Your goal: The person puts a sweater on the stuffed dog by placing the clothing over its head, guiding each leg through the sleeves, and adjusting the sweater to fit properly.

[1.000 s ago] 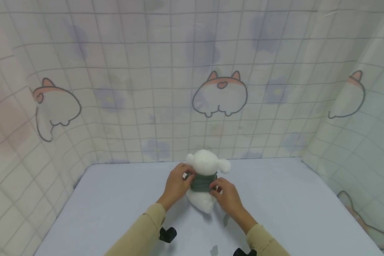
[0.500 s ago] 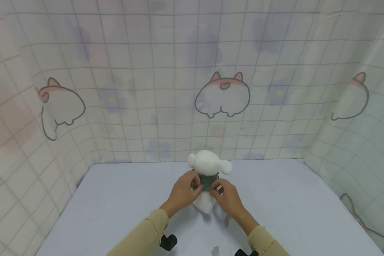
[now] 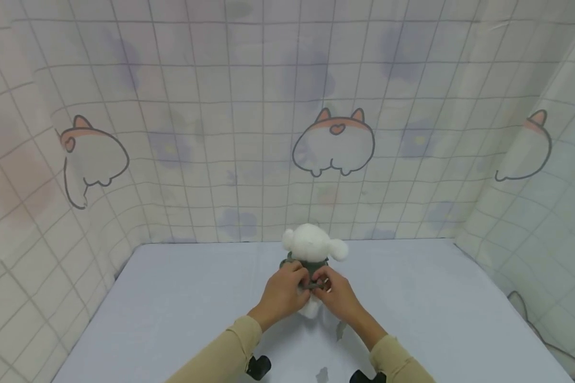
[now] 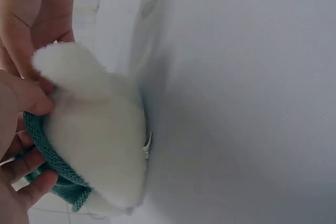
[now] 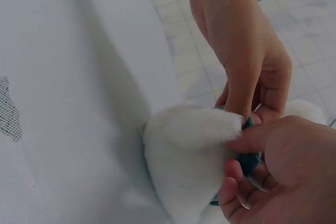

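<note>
A white plush toy (image 3: 310,243) with round, stubby ears sits on the table, its back seemingly toward me. It wears a green knitted sweater (image 4: 55,156). My left hand (image 3: 282,291) pinches the sweater's lower edge near the middle, thumb against the knit in the left wrist view. Close beside it, my right hand (image 3: 341,296) pinches the same hem from the right. Between both hands the hem is gathered and lifted away from the white fur. Much of the sweater is hidden behind the fingers; a small white tag (image 4: 147,147) shows on the toy's underside.
The white-covered table (image 3: 191,287) has grey patches (image 3: 322,375) near its front. Behind and at the sides hangs a grid-patterned curtain (image 3: 263,181) with cartoon prints. Black wrist devices (image 3: 259,367) hang under both tan sleeves.
My left hand has moved right and slightly down, from the sweater's left side to its middle hem, close to my right hand. The hem there is now bunched. My right hand has barely shifted.
</note>
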`<state>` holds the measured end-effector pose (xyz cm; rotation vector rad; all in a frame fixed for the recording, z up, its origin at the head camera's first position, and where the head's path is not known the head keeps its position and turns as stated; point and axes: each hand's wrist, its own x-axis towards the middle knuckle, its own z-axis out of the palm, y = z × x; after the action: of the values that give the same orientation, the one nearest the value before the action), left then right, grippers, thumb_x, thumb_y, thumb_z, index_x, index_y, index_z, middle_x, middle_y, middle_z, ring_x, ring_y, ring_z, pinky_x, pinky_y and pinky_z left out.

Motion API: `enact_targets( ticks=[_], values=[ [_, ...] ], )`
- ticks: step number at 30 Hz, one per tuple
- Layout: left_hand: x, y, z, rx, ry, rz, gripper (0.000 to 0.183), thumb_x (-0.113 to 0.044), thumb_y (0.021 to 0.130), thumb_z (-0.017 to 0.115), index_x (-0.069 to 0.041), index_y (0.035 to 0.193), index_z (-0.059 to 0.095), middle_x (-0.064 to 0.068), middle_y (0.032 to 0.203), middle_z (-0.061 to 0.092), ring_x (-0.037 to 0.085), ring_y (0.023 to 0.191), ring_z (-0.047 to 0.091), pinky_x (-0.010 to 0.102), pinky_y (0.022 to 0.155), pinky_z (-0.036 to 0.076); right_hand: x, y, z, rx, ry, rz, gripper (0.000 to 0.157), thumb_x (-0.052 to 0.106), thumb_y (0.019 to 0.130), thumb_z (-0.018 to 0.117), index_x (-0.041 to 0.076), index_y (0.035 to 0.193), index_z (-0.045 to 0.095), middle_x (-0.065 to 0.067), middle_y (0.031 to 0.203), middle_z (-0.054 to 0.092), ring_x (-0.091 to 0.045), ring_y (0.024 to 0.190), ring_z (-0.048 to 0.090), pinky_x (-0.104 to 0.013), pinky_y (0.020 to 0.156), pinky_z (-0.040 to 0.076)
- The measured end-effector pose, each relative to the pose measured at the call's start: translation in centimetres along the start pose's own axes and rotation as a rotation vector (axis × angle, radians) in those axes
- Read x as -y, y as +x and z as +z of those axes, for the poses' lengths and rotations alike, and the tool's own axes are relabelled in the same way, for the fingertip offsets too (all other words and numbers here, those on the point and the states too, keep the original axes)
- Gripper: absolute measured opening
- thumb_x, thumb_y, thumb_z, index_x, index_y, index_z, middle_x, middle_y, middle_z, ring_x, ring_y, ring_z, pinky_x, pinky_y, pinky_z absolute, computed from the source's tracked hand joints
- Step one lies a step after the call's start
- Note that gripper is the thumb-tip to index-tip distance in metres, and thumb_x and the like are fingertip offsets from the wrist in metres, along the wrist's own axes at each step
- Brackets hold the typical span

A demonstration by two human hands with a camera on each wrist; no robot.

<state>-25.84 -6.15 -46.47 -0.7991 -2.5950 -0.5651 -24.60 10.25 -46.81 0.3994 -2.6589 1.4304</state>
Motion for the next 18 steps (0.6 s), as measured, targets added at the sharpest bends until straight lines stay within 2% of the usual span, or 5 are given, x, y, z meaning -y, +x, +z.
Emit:
enact_targets(
  ticks=[4,9,16,18],
  values=[
    [0.0,-0.1,-0.2,0.024,0.015,0.037,0.022,-0.02,0.07,0.071,-0.02,0.071,0.049,-0.011,0.073,0.046,0.006,0.067,0.039,0.018,0.057,0.033,-0.4,0.2,0.4,-0.001,-0.082,-0.014,0.022,-0.001,0.074,0.068,0.015,0.084,0.056,0.004,0.076,0.052,-0.009,0.069,0.046,-0.019,0.059,0.041],
    [0.6,-0.4,0.0,0.083,0.004,0.074,0.019,-0.011,0.07,0.067,-0.02,0.077,0.051,-0.01,0.072,0.049,0.006,0.067,0.041,0.019,0.057,0.034,-0.5,0.1,0.3,0.029,-0.155,-0.034,0.021,0.001,0.073,0.069,0.015,0.078,0.055,0.005,0.071,0.05,-0.009,0.066,0.045,-0.019,0.057,0.039],
    [1.2,-1.1,-0.4,0.215,-0.014,0.078,0.019,-0.002,0.072,0.063,-0.019,0.079,0.057,-0.007,0.077,0.052,0.007,0.067,0.044,0.02,0.059,0.039,-0.9,-0.7,-0.3,0.181,-0.181,-0.17,0.019,-0.002,0.072,0.068,0.01,0.076,0.055,0.001,0.071,0.052,-0.008,0.065,0.044,-0.02,0.054,0.039],
    [1.2,-1.3,-0.4,0.253,-0.002,0.087,0.021,-0.001,0.073,0.062,-0.02,0.079,0.058,-0.007,0.078,0.053,0.007,0.068,0.044,0.02,0.058,0.039,-1.1,-0.8,-0.3,0.225,-0.177,-0.174,0.017,-0.003,0.071,0.067,0.01,0.075,0.055,0.002,0.071,0.053,-0.007,0.065,0.045,-0.02,0.055,0.04]
  ],
)
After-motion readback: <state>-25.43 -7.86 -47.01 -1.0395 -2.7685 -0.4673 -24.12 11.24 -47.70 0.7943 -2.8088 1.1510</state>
